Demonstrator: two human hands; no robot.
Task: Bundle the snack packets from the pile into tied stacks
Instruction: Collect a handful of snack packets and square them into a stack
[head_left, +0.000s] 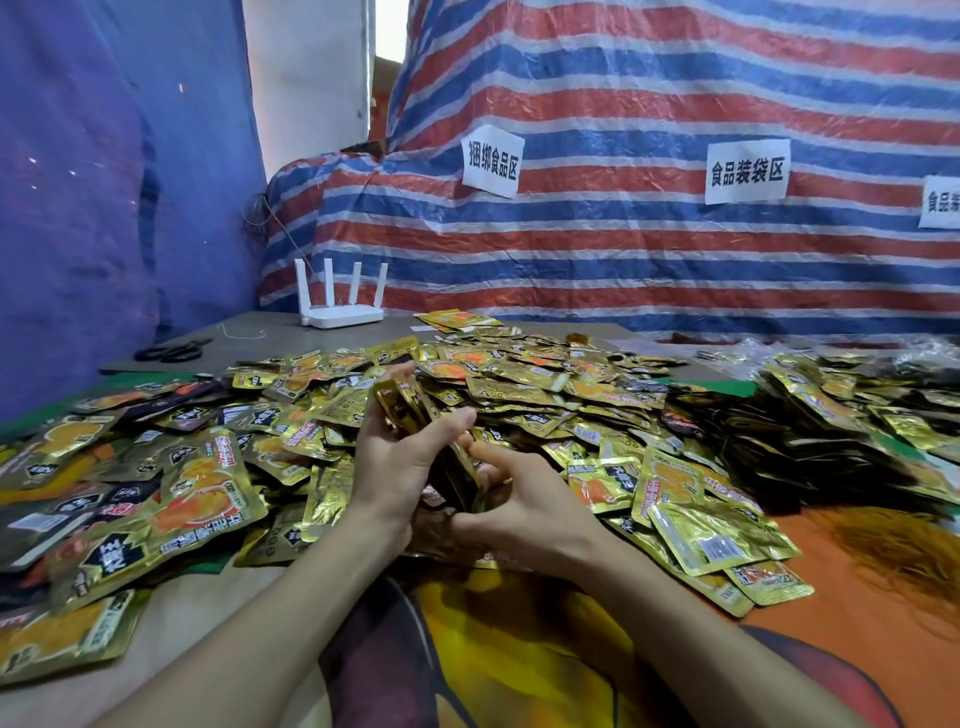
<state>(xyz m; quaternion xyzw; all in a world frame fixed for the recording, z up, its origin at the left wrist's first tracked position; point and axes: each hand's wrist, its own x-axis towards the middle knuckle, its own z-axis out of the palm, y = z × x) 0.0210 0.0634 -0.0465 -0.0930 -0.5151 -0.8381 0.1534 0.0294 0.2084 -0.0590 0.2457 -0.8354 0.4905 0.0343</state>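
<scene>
Snack packets (182, 483) lie loose all over the table (270, 325). Scissors (169, 352) and router (340, 312) back left. Left hand (397, 460) grips an on-edge stack (405, 408) mid-pile, thumb over top, fingers behind. Right hand (524, 501) curled round the stack's near end. Striped tarp (623, 260) behind.

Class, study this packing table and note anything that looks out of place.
A white router with four antennas stands far left on the table, behind the snack packets: network gear among food looks misplaced. The scissors nearby suit the tying job.
</scene>
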